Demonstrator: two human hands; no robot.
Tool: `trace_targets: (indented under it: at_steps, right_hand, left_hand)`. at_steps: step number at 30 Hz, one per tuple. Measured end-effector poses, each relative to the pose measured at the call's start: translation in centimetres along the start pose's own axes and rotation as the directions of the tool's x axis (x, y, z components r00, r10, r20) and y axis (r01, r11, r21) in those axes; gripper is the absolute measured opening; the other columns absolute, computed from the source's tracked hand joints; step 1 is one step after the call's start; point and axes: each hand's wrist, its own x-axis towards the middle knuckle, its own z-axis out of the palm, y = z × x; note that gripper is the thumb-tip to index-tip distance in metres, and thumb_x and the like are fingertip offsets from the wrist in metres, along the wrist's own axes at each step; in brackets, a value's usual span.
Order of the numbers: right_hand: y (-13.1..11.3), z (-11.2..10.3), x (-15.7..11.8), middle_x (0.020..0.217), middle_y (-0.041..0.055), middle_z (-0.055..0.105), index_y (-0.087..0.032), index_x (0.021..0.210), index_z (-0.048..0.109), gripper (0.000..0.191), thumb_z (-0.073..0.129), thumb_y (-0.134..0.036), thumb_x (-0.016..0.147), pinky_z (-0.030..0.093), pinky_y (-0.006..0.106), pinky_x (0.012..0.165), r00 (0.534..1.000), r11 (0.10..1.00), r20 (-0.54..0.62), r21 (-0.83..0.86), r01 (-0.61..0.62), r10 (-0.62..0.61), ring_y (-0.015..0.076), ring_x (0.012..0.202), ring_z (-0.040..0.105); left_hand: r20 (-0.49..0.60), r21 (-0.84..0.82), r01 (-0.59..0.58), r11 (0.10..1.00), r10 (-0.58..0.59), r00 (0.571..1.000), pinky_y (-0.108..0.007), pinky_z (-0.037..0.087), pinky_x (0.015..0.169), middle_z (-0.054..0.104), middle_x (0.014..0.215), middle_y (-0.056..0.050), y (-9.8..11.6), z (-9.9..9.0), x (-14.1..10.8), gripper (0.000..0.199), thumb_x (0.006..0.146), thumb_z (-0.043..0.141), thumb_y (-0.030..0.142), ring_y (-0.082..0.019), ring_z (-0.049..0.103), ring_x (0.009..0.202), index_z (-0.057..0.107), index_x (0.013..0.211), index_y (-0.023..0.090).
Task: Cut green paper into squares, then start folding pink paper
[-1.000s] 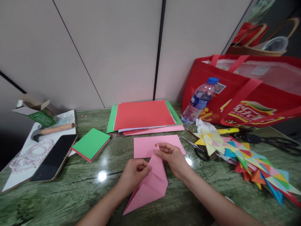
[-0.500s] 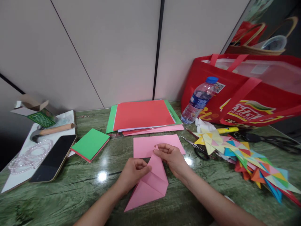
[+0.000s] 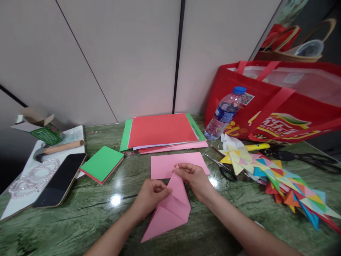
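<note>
A folded pink paper (image 3: 170, 213) with pointed ends and crease lines is held between both hands above the green marbled table (image 3: 87, 227). My left hand (image 3: 153, 195) pinches its left edge near the middle. At its upper tip, my right hand (image 3: 193, 177) has thumb and fingers closed on the paper. Just behind the hands lies a flat pink sheet (image 3: 165, 165), partly covered by the right fingers and the folded tip.
Behind are stacked red and green sheets (image 3: 162, 131). Left: green paper squares (image 3: 102, 163), a phone (image 3: 61, 181), a hammer (image 3: 64, 146), a box (image 3: 46, 133). Right: scissors (image 3: 226, 170), a bottle (image 3: 225, 113), a red bag (image 3: 266, 103), colourful folded paper pieces (image 3: 287, 185).
The lower left point of the folded pink paper has dipped slightly. Both hands keep their grip in nearly the same place.
</note>
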Motion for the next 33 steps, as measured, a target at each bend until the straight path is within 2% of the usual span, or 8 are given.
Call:
trace_targets:
  at_steps: [11,33]
  right_hand:
    - [-0.37,0.12,-0.11,0.061,-0.0004,0.063,-0.014,0.064,0.066,0.024,0.075,-0.035,0.056,0.041,0.021,0.054,0.998,0.999,0.055,0.032,0.015,-0.017,0.0082,0.053,0.052]
    - [-0.51,-0.17,0.20,0.067,0.0039,0.068,-0.014,0.068,0.069,0.024,0.074,-0.032,0.055,0.044,0.023,0.057,0.999,0.999,0.032,0.041,0.000,-0.001,0.0108,0.058,0.057]
  left_hand:
    - [0.008,0.000,-0.002,1.000,0.002,1.000,-0.021,0.018,0.045,0.038,0.048,0.005,-0.29,0.01,0.03,0.030,0.064,0.058,0.039,-0.006,0.027,0.047,0.050,0.050,0.014]
    - [-0.041,-0.070,0.032,0.997,-0.035,0.999,-0.018,0.021,0.043,0.044,0.046,0.004,-0.14,0.29,0.10,0.029,0.057,0.065,0.037,-0.005,0.032,0.045,0.053,0.050,0.011]
